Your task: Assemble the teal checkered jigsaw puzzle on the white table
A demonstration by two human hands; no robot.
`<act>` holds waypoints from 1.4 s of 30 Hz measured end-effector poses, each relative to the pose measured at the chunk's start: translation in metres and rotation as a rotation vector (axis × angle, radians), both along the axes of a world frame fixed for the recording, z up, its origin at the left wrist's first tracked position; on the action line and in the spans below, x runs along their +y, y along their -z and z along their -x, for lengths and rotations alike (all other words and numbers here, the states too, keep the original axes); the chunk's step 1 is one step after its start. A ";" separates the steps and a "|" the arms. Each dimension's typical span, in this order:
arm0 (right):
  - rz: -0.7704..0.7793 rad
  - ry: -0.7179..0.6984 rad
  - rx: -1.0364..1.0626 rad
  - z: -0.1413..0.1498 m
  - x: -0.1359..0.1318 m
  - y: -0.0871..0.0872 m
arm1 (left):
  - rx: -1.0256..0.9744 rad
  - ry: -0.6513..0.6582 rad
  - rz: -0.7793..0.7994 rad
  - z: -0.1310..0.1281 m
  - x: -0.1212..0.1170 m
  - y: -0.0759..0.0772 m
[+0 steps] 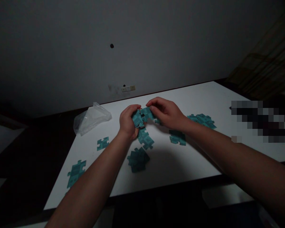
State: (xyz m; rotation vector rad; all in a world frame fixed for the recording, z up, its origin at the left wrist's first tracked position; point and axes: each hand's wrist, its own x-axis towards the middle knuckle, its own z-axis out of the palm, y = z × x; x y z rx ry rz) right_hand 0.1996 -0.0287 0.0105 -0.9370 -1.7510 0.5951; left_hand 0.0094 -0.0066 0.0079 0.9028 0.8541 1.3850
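Note:
Over the middle of the white table [161, 164], both hands hold teal jigsaw puzzle pieces close together. My left hand [128, 122] is closed around puzzle pieces [138, 119], its thumb on top. My right hand [167, 110] pinches another puzzle piece [147, 113] between thumb and fingers, its edge against the left one; whether they interlock I cannot tell. Below the left hand, a strip of puzzle pieces [146, 139] extends toward the table. Nearer me lies a pile of puzzle pieces [138, 159]. Beneath the right wrist are joined pieces [177, 137], partly hidden.
A clear plastic bag [92, 118] lies at the table's back left corner. Loose puzzle pieces lie at the left, one [103, 143] farther back and some [76, 173] by my left forearm. Another heap [203, 120] sits behind the right forearm. A wall socket [128, 89] is behind.

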 end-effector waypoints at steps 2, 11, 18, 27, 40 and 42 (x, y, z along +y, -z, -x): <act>0.015 0.016 -0.025 -0.003 0.002 0.002 | 0.000 0.028 0.004 -0.001 -0.001 0.001; 0.009 -0.002 -0.091 -0.012 0.006 0.005 | 0.173 0.112 -0.075 0.006 -0.004 -0.002; 0.018 0.035 0.024 -0.017 0.014 0.010 | 0.266 0.133 -0.089 0.010 -0.001 -0.003; 0.126 0.013 0.162 -0.017 0.017 0.014 | 0.277 0.131 -0.085 0.010 -0.002 -0.001; 0.242 0.023 -0.215 0.005 0.010 0.026 | 0.215 -0.211 -0.181 0.014 0.014 0.005; 0.173 0.004 -0.308 0.012 0.008 0.029 | 0.216 -0.189 -0.172 0.013 0.013 0.005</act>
